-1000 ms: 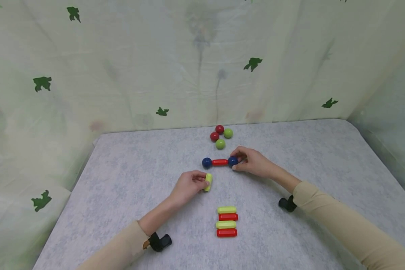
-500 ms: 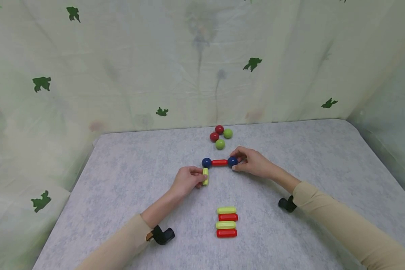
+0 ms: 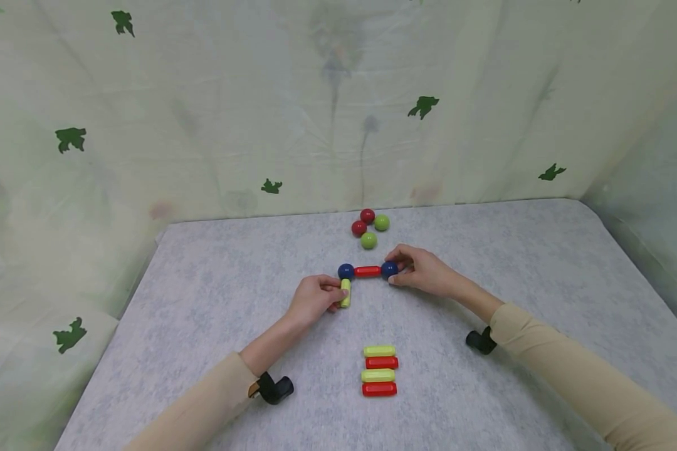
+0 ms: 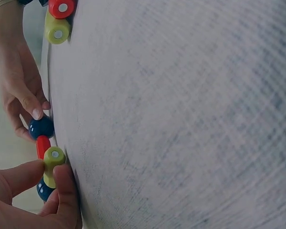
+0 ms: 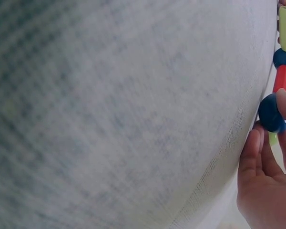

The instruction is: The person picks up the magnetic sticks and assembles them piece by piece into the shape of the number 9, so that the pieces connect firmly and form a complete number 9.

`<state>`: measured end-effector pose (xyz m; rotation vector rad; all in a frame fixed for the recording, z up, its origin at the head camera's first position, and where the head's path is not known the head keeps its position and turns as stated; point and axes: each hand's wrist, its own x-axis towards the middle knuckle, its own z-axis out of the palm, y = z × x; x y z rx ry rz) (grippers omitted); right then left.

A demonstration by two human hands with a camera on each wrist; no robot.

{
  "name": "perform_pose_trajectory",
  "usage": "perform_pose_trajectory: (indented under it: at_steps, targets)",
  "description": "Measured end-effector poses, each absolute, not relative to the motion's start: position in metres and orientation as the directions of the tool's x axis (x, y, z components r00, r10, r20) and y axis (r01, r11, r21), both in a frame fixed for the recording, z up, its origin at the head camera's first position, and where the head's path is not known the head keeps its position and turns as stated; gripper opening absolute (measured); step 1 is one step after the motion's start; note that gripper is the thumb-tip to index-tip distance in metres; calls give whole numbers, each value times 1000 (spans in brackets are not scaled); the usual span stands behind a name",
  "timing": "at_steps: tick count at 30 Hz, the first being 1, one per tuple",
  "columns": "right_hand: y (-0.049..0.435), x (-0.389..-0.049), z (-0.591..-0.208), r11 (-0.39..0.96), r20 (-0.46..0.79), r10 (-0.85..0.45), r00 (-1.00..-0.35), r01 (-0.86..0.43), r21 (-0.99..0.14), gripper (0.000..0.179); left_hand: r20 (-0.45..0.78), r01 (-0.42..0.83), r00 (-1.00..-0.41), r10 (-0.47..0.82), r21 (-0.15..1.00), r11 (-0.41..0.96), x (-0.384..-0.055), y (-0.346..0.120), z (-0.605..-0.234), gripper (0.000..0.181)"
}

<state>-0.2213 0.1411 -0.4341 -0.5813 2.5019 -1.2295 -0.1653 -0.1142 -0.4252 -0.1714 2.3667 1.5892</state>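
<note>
Between thumb and fingers, my left hand (image 3: 311, 299) pinches a yellow-green magnetic rod (image 3: 345, 293), whose far end meets the left blue ball (image 3: 346, 271). A red rod (image 3: 367, 271) links that ball to a right blue ball (image 3: 389, 269). My right hand (image 3: 423, 270) holds the right ball from its right side. In the left wrist view, a round metal tip shows on the near end of the yellow-green rod (image 4: 54, 160). The thumb lies on the right ball (image 5: 271, 113) in the right wrist view, with the red rod running away from it.
Two red balls (image 3: 359, 228) and two green balls (image 3: 368, 240) sit together near the table's back edge. Closer to me, yellow-green rods (image 3: 378, 376) and red rods (image 3: 380, 389) lie stacked side by side on the grey cloth. Patterned curtain (image 3: 220, 125) hangs behind the table.
My left hand has moved away from me with the yellow-green rod, straightening it and bringing its end to the left blue ball. The right hand has stayed on its ball.
</note>
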Motion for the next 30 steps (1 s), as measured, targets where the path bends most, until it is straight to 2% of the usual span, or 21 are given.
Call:
perform_pose_trajectory:
  at_steps: [20,30]
  targets:
    - [143,-223,-436,556,-79,-469,-879,-225,-800,34,-277,-229,-957,83,902,367,-165,-120,-429,26]
    - [142,-223,-439,560,-76,-471,-879,-231,-796,33,-201,-155,-977,76,902,402,-180,-137,-430,31]
